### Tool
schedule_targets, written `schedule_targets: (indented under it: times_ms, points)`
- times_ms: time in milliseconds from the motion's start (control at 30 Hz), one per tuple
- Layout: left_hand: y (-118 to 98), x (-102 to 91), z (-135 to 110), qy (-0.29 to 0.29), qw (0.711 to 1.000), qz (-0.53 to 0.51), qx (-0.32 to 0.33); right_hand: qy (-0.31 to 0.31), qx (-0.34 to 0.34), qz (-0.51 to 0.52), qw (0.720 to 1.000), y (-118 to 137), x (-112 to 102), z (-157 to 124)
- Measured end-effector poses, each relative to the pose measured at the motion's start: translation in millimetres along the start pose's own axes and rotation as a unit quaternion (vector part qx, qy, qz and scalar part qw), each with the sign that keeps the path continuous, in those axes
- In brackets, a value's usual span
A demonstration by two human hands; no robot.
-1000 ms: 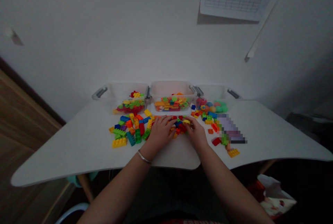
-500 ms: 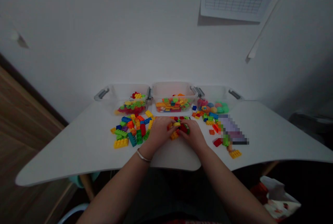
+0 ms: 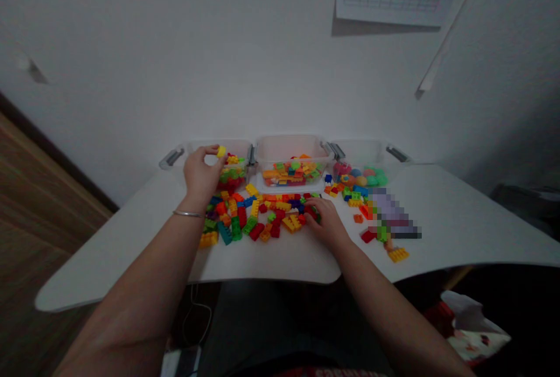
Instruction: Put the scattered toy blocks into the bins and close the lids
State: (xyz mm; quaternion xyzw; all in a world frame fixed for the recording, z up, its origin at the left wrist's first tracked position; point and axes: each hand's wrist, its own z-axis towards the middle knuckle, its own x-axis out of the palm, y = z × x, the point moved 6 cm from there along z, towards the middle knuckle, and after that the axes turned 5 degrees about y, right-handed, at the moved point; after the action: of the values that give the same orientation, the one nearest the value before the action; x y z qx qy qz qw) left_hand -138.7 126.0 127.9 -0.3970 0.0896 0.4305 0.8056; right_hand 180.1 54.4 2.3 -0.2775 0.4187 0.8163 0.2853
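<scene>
Slippage is your main risk: the yellow brick [image 3: 221,151] is held only at the fingertips of your left hand [image 3: 201,174], pinched between thumb and forefinger just above the left bin [image 3: 241,147]. A loose pinch could drop it onto that bin's rim or bounce it onto the table [image 3: 284,266]. (Clear plastic like this makes an edge easy to misjudge.) Your left forearm [image 3: 144,286] also reaches across the front of the loose bricks [image 3: 245,216], so a low pass could knock some of them aside.

Your right hand [image 3: 327,224] is curled downward, its fingers over a clump of red and green bricks [image 3: 313,213] by the fingertips. You can't tell from this view whether it is gripping them or only resting there, as the fingers hide the contact. If you drag that hand sideways, it could scatter the pile further.
</scene>
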Motion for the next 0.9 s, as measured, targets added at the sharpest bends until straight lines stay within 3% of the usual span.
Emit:
schedule_targets:
  times_ms: [167,300,500,700,900]
  points:
    - [21,16.0,5,0.100,0.987,0.127,-0.013,0.003,0.001,-0.004,1.000,1,-1,1]
    - [27,24.0,3,0.112,0.979,0.171,-0.011,0.012,0.004,-0.004,1.000,1,-1,1]
    - [19,26.3,-2,0.125,0.962,0.244,0.009,0.018,0.020,0.002,1.000,-1,-1,0]
    - [15,24.5,-6,0.118,0.969,0.217,0.017,0.012,0.019,0.006,1.000,-1,-2,1]
    - [5,20.7,-13,0.095,0.987,0.131,-0.001,-0.087,0.038,-0.020,0.995,-9,-18,0]
